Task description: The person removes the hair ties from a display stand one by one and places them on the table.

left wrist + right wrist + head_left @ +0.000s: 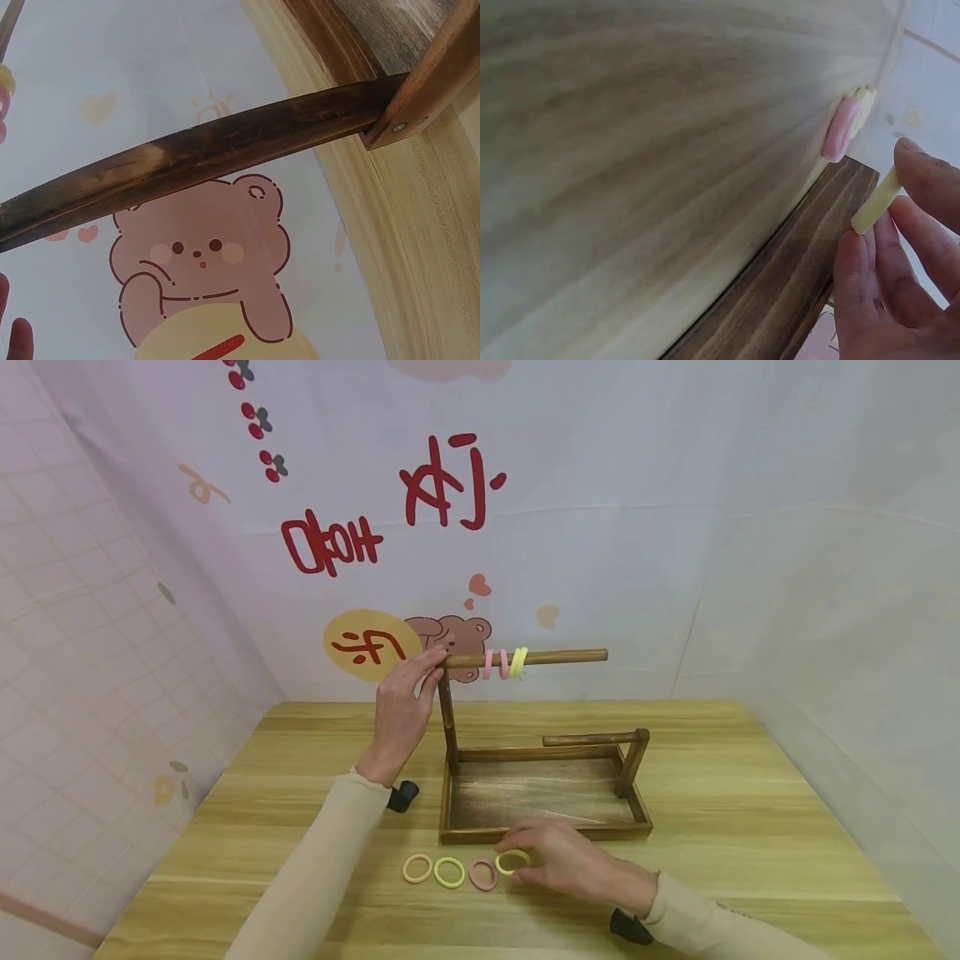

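My left hand (405, 693) is raised at the left end of the wooden rack's upper bar (562, 657), its fingertips right at the top of the upright post (447, 718). In the left wrist view only two of its fingertips (21, 341) show, beside the post. My right hand (562, 860) pinches a yellow ring (877, 201) between thumb and fingers, low in front of the rack's tray. Left of it lie a pink ring (483, 887), a second yellow ring (437, 875) and an orange ring (406, 870). Pink rings (488, 665) and yellow rings (517, 675) hang on the upper bar.
The rack's shallow tray (540, 837) stands on the wood-grain table (300, 760), with a shorter, lower bar (585, 740) on its right post. Behind hangs a white cloth (615, 527) printed with a bear and red characters. Black wrist-worn pieces (405, 796) show at both wrists.
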